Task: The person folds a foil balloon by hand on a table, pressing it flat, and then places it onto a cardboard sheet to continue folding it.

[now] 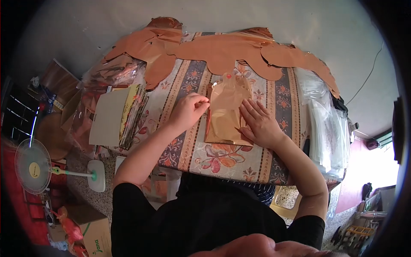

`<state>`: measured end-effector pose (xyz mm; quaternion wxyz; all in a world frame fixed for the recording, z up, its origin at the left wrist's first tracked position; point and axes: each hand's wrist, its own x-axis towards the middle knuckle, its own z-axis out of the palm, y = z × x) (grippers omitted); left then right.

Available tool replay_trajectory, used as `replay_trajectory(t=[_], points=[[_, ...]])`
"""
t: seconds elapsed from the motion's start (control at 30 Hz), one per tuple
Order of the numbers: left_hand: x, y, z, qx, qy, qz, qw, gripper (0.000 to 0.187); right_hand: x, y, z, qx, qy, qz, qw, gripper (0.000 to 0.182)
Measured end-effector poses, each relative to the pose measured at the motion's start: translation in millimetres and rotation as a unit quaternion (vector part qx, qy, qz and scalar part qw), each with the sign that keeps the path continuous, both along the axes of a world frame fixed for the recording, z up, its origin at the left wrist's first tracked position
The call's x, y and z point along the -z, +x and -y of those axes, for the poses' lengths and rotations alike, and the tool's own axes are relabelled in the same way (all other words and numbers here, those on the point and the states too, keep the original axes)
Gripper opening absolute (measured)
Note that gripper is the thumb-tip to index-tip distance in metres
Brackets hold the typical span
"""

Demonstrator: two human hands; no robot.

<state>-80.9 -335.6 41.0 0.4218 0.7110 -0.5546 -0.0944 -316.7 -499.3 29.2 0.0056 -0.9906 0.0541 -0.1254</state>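
Observation:
A shiny copper-gold foil packet (227, 122), apparently folded foil in a clear sleeve, lies flat on the patterned tablecloth in front of me. Its top end narrows to a tab with a small red spot. My right hand (262, 124) rests flat on the packet's right side, fingers stretched out. At its left edge is my left hand (189, 112), fingers curled and thumb pinched against the forefinger. Whatever the pinch holds is too small to make out. Large flat copper foil shapes (214, 49), like uninflated balloons, spread along the far side of the table.
On the left stands a stack of cards or booklets (114, 116), beside crumpled clear plastic packaging (115, 70). Clear plastic sleeves (323, 132) are piled at the table's right edge. A fan (34, 169) stands left of the table, with a cardboard box (97, 237) below.

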Motion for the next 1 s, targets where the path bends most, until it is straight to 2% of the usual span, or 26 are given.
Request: replay_trajectory(t=[0.07,0.13,0.23,0.33,0.47,0.53,0.57,0.63,0.67,0.73,0.77,0.83,0.87,0.93,0.97,1.0], points=[[-7,-2,6,-0.027,0.035,-0.016,0.999,0.02,-1,-1,-1,-0.001,0.0,-0.002,1.0,0.065],[-20,-2,16,-0.041,0.129,-0.11,0.985,0.023,-3,-1,-1,0.003,0.003,-0.008,1.0,0.065],[-15,6,33,-0.012,0.082,-0.13,0.988,0.026,-2,-1,-1,0.0,0.007,0.0,1.0,0.065],[-28,-1,40,-0.055,0.147,-0.06,0.986,0.028,-3,-1,-1,0.005,0.011,-0.013,1.0,0.066],[-17,10,49,-0.038,0.171,-0.057,0.983,0.028,-1,0,-1,0.001,0.008,0.0,1.0,0.066],[2,23,54,0.005,0.142,-0.205,0.968,0.028,-3,0,-1,0.002,0.005,-0.009,1.0,0.066],[5,27,55,0.006,0.143,-0.206,0.968,0.028,-3,-1,-1,0.003,0.006,-0.01,1.0,0.066],[-3,27,54,0.015,0.182,-0.304,0.935,0.031,-2,0,-1,-0.002,0.002,0.008,1.0,0.066],[-3,25,54,0.015,0.184,-0.305,0.934,0.031,-3,0,-2,-0.002,0.004,0.007,1.0,0.066],[1,21,52,0.025,0.094,-0.22,0.971,0.032,-5,0,-2,0.006,0.014,-0.015,1.0,0.066],[6,22,52,0.026,0.095,-0.222,0.97,0.032,-4,-1,-2,0.007,0.016,-0.016,1.0,0.066],[10,19,51,0.05,0.019,-0.132,0.99,0.035,-2,0,0,-0.002,0.007,-0.003,1.0,0.065],[11,19,50,0.052,0.02,-0.134,0.989,0.035,-3,0,0,0.0,0.008,-0.005,1.0,0.065],[-15,6,41,0.017,0.118,-0.021,0.993,0.039,-4,-1,-1,0.001,0.005,-0.018,1.0,0.065],[-9,6,40,0.019,0.119,-0.023,0.992,0.039,-3,-1,0,0.003,0.007,-0.02,1.0,0.065],[-2,5,41,0.009,0.023,0.018,1.0,0.04,-3,-1,0,-0.001,0.006,-0.012,1.0,0.065]])
